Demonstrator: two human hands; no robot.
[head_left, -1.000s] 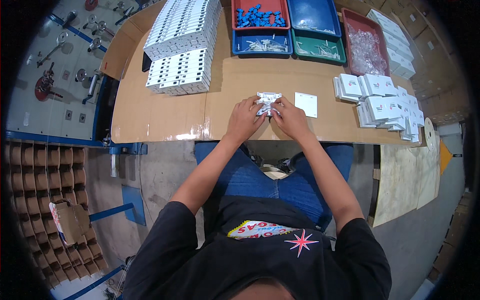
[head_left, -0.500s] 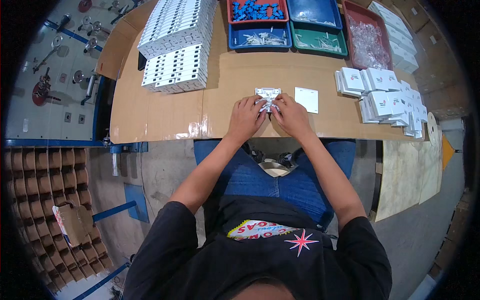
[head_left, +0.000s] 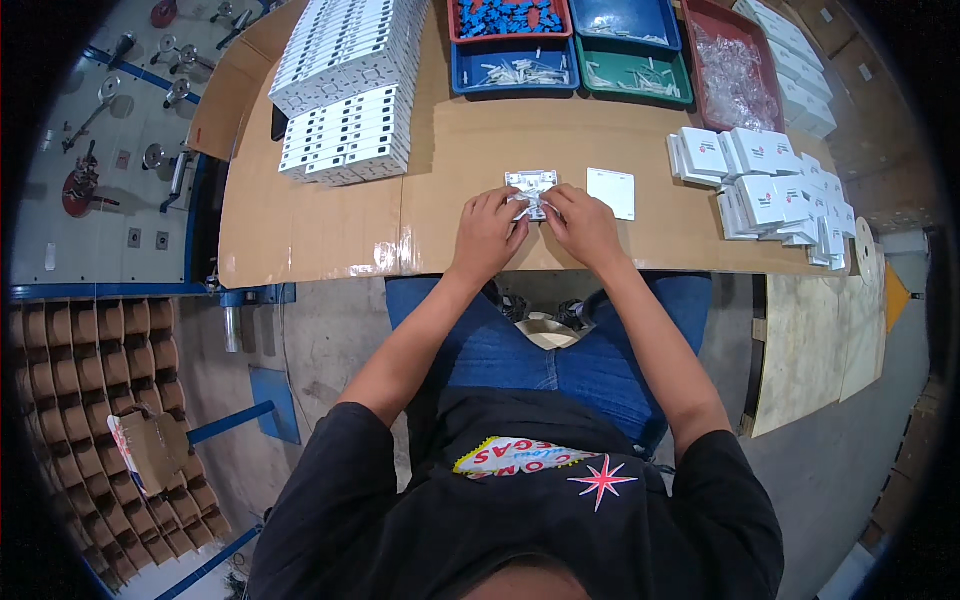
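A white square plastic housing (head_left: pixel 531 180) with raised inner parts lies on the cardboard-topped table in front of me. My left hand (head_left: pixel 488 232) bends over its near left side, fingers closed. From the other side my right hand (head_left: pixel 583 230) reaches in, thumb and fingertips pinched together. Between the fingertips shows a small, glossy whitish plastic piece (head_left: pixel 529 203), over the near half of the housing. My fingers partly hide it, so its exact shape cannot be made out. A flat white square plate (head_left: pixel 611 194) lies just right of my right hand.
Tall stacks of white units (head_left: pixel 345 130) stand back left. At the back are a red bin (head_left: pixel 510 37) of blue parts, blue and green trays (head_left: pixel 635 97) of small white pieces, and a dark red bin (head_left: pixel 696 100) of clear plastic. White square pieces (head_left: pixel 762 205) are heaped at right.
The whole view has shifted slightly, the table things sitting a little higher and more to the left. Both hands stay at the housing; their fingertips have shifted slightly over the whitish piece.
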